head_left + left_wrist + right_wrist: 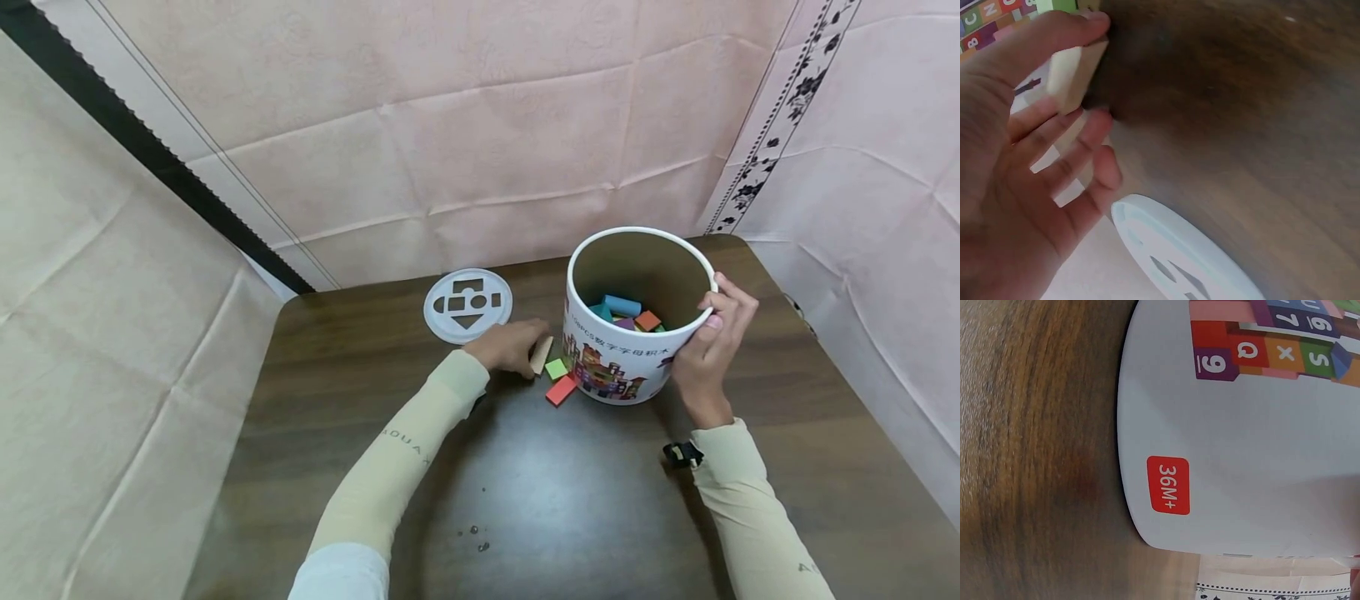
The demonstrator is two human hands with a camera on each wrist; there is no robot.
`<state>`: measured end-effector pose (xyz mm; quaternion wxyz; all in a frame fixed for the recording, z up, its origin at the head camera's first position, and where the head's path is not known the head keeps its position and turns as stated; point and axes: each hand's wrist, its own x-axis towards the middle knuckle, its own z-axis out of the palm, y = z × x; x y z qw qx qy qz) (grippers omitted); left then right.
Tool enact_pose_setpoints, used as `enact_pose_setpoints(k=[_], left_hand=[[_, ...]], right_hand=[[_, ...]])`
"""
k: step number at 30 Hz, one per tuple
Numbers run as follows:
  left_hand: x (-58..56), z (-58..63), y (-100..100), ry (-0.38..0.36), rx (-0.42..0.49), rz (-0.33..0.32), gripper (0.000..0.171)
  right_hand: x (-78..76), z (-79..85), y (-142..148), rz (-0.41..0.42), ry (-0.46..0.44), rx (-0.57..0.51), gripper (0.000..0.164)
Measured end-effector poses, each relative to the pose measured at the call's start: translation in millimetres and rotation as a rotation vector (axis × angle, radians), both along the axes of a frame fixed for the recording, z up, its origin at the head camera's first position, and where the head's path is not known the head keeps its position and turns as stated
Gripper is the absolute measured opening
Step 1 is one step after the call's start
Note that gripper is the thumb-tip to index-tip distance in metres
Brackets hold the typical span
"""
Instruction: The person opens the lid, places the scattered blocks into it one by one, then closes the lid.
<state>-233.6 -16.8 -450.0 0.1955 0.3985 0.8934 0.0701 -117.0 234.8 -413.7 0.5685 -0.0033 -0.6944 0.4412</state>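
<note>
My left hand (pixel 517 344) holds a plain wooden block (pixel 541 356) just left of a white bucket (pixel 622 358). In the left wrist view, the block (pixel 1071 78) sits between thumb and fingers, the fingertips partly hidden behind it. A light green block (pixel 556 369) and a red block (pixel 561 390) lie by the bucket's base. My right hand (pixel 712 350) grips the bucket's right rim, thumb outside. Inside are coloured blocks, among them a blue cylinder (pixel 622 306) and an orange block (pixel 647 321).
A round white lid (pixel 487 317) with shaped cut-outs lies behind my left hand. The dark wooden table (pixel 360 367) carries a few small specks near its front. Pale cloth (pixel 510 150) hangs at the back and sides.
</note>
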Motion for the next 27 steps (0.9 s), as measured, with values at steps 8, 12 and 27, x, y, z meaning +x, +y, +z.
enact_pose_setpoints(k=[8,12,27], left_hand=[[10.0,1.7,-24.5,0.116,0.065,0.034,0.076],[20.0,14.9,-35.0,0.131,0.195,0.06,0.069],[67.3,103.1,-21.5,0.166,0.774,0.038,0.038]], right_hand=[[2.5,0.9,-3.4,0.012,-0.005,0.0,0.064],[4.1,9.0,-7.5,0.01,0.016,-0.014,0.061],[8.8,19.9,-14.9,0.008,0.034,-0.024,0.066]])
